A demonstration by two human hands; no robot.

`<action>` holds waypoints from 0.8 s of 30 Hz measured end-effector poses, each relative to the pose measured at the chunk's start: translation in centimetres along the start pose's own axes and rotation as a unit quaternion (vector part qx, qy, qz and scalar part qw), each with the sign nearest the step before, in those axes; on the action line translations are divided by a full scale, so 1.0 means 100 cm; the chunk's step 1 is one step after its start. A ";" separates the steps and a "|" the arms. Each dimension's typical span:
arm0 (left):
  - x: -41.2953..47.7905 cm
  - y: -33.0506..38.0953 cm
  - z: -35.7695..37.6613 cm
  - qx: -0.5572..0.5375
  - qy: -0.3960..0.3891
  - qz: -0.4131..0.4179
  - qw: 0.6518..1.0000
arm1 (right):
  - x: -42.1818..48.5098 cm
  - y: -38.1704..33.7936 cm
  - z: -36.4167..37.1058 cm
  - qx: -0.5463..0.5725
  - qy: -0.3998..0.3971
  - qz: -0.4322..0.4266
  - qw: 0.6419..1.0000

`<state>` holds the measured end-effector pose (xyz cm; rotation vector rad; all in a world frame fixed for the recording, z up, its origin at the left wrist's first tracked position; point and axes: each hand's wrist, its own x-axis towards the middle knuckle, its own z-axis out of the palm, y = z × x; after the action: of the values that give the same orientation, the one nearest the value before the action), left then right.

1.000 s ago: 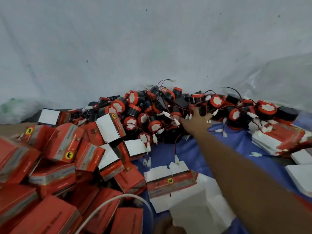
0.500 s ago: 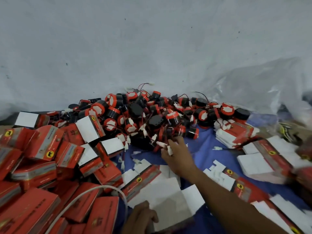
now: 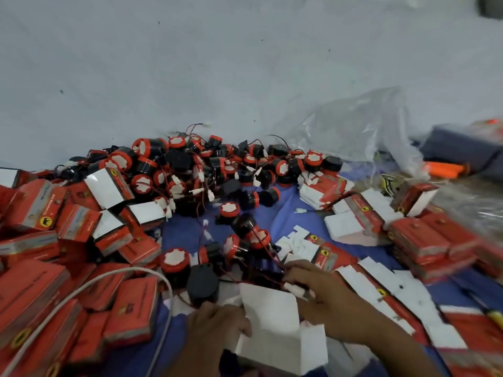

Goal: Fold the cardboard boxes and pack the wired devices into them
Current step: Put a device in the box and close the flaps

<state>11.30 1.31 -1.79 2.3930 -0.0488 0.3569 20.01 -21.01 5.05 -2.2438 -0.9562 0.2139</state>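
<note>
My left hand (image 3: 215, 326) grips the left side of a folded-up cardboard box (image 3: 272, 322), its white inside facing me, at the bottom centre. My right hand (image 3: 324, 297) holds the red and black wires and a white connector (image 3: 295, 291) of a wired device just above the box's open top. Several black and red round devices (image 3: 175, 263) lie loose close in front of my hands. A big heap of the same devices (image 3: 206, 164) is piled against the wall.
Closed red boxes (image 3: 38, 289) are stacked on the left. Flat unfolded box blanks (image 3: 381, 284) and more red boxes (image 3: 424, 238) lie on the blue sheet at right. A white cable (image 3: 114, 273) arcs across the lower left. A clear plastic bag (image 3: 362, 126) sits at the back right.
My right hand has pulled back from the device heap to the box, dragging several devices along by their wires. My left hand now grips the box higher up.
</note>
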 end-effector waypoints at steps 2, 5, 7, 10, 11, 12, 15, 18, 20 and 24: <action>-0.006 -0.002 0.007 0.057 -0.041 0.048 0.996 | -0.004 -0.003 -0.014 -0.039 -0.011 0.016 0.999; -0.013 0.001 -0.011 0.110 -0.021 0.129 0.985 | 0.000 -0.013 -0.032 -0.151 -0.007 0.043 0.988; -0.015 -0.002 -0.014 0.070 -0.036 0.106 0.991 | 0.010 -0.029 -0.035 -0.166 0.058 0.041 0.984; -0.016 -0.009 -0.008 0.010 -0.086 0.113 0.990 | 0.030 -0.046 -0.023 -0.146 0.147 0.050 0.977; -0.016 -0.010 -0.009 -0.011 -0.103 0.115 0.988 | 0.035 -0.048 -0.016 -0.153 0.115 0.062 0.980; -0.016 -0.012 -0.009 -0.029 -0.112 0.109 0.987 | 0.038 -0.047 -0.008 -0.166 0.059 0.078 0.981; -0.017 -0.017 -0.011 -0.063 -0.104 0.074 0.990 | 0.047 -0.032 0.007 -0.246 -0.100 0.079 0.961; -0.015 -0.020 -0.008 -0.041 -0.081 0.069 0.993 | 0.055 -0.028 0.021 -0.284 -0.096 0.075 0.951; -0.014 -0.017 -0.008 -0.052 -0.076 0.064 0.994 | 0.057 -0.029 0.033 -0.313 -0.082 0.061 0.944; -0.014 -0.019 -0.010 -0.082 -0.089 0.057 0.991 | 0.054 -0.023 0.031 -0.279 0.003 0.067 0.958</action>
<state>9.98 3.33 -2.70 2.2574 -0.2870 0.1837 21.31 -14.47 4.79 -2.8271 -0.9433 -0.0116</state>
